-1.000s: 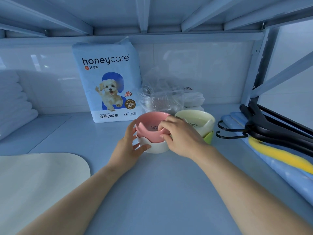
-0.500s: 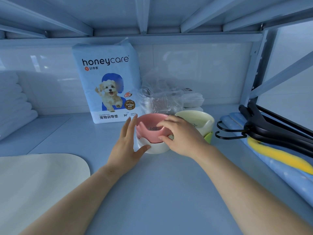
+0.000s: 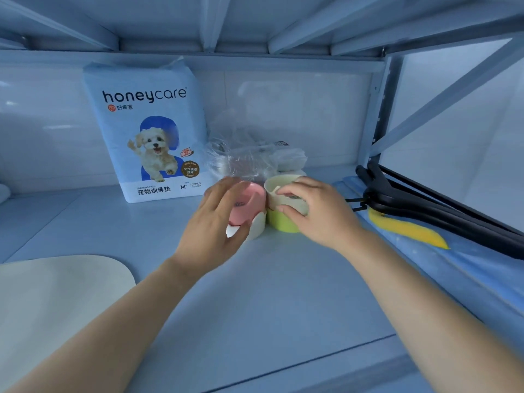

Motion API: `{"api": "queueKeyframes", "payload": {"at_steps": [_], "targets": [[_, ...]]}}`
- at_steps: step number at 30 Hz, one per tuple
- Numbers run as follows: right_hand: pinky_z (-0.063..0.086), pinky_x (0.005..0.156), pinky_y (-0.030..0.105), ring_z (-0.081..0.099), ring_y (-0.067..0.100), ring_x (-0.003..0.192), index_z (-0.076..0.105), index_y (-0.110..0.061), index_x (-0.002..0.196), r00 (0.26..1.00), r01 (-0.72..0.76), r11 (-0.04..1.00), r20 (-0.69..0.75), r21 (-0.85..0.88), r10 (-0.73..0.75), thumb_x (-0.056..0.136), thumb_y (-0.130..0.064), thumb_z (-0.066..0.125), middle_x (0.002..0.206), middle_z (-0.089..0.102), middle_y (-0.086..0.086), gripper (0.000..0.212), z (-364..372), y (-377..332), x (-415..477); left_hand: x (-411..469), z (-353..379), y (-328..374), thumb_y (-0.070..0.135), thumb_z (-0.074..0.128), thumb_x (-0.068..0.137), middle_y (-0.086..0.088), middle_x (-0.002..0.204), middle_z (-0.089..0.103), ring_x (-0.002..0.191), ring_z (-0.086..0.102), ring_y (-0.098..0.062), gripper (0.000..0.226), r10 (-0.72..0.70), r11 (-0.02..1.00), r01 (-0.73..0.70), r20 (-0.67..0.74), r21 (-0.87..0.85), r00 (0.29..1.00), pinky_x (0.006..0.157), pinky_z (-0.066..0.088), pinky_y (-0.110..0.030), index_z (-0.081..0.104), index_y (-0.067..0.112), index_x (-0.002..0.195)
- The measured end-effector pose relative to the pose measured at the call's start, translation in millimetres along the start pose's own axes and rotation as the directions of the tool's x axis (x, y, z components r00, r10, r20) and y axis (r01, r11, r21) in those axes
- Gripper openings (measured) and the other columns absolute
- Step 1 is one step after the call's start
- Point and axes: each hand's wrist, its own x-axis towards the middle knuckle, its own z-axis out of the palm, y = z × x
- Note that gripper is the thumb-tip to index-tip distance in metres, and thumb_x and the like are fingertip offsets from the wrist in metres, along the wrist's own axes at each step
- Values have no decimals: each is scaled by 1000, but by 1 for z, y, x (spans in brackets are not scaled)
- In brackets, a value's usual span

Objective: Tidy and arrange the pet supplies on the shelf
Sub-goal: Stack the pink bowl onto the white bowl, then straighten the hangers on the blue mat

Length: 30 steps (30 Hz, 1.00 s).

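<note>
On the shelf point(image 3: 255, 293), pink bowl point(image 3: 250, 202) touches cream bowl point(image 3: 275, 183).

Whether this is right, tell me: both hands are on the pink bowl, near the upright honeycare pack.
Not right. The head view shows only the left hand on the pink bowl; the right hand grips the cream bowl beside it. The honeycare pack does stand upright nearby.
</note>
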Motion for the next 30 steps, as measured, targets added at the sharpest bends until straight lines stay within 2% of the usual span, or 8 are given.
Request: {"api": "queueKeyframes", "payload": {"at_steps": [4, 7, 9, 13, 19, 23, 25, 30], "targets": [[48, 79, 33, 58, 16, 96, 66, -20, 107, 994, -85, 992, 57, -92, 90, 86, -27, 64, 103, 63, -6, 22, -37, 7, -35, 13, 4, 28, 13, 64, 80, -3, 130, 49, 121, 43, -20, 49, 122, 991, -116, 84, -67, 989, 101, 32, -23, 48, 9, 127], [47, 85, 33, 59, 15, 98, 66, -18, 106, 991, -115, 985, 53, -131, 123, 85, -24, 65, 103, 64, -4, 22, -65, 17, -56, 19, 11, 51, 18, 66, 81, -1, 129, 52, 116, 49, -22, 50, 185, 980, -170, 169, -103, 968, 95, 43, -37, 49, 14, 127], [46, 87, 31, 59, 14, 98, 66, -18, 106, 987, -143, 976, 52, -163, 153, 85, -23, 65, 103, 64, -4, 22, -82, 25, -67, 21, 19, 66, 24, 65, 82, 2, 129, 52, 114, 52, -22, 47, 216, 976, -201, 215, -89, 953, 90, 43, -36, 51, 17, 127], [48, 83, 36, 59, 18, 92, 67, -15, 105, 974, -205, 956, 48, -208, 219, 83, -20, 66, 100, 64, 0, 22, -121, 50, -88, 32, 42, 103, 27, 63, 85, 9, 132, 49, 121, 44, -10, 44, 207, 968, -156, 276, -196, 939, 92, 31, -13, 51, 24, 127], [44, 89, 36, 55, 24, 103, 60, -16, 117, 916, -335, 880, 101, -336, 388, 85, -30, 65, 111, 59, 5, 36, -169, 110, -113, 68, 84, 164, 28, 60, 88, 12, 127, 53, 117, 49, -8, 36, 195, 954, -115, 281, -277, 940, 98, 42, -28, 54, 24, 123], [42, 94, 34, 51, 25, 113, 47, -14, 131, 855, -361, 834, 209, -416, 475, 88, -37, 60, 126, 52, 7, 51, -170, 144, -128, 95, 121, 194, 29, 56, 90, 13, 128, 51, 116, 49, -9, 34, 161, 972, -84, 359, -219, 919, 93, 45, -30, 53, 25, 124], [42, 95, 34, 50, 27, 116, 43, -13, 134, 849, -348, 839, 239, -419, 471, 90, -35, 57, 128, 51, 9, 51, -169, 156, -133, 106, 139, 205, 27, 55, 91, 12, 132, 48, 120, 46, -10, 35, 122, 985, -62, 404, -158, 907, 94, 44, -29, 51, 25, 126], [47, 76, 36, 56, 31, 94, 51, -9, 114, 859, -288, 848, 271, -445, 434, 92, -32, 54, 104, 59, 12, 32, -171, 181, -137, 127, 173, 221, 18, 52, 91, 11, 138, 45, 128, 39, -9, 43, 38, 999, -27, 502, -29, 864, 99, 40, -29, 47, 28, 132]]}}
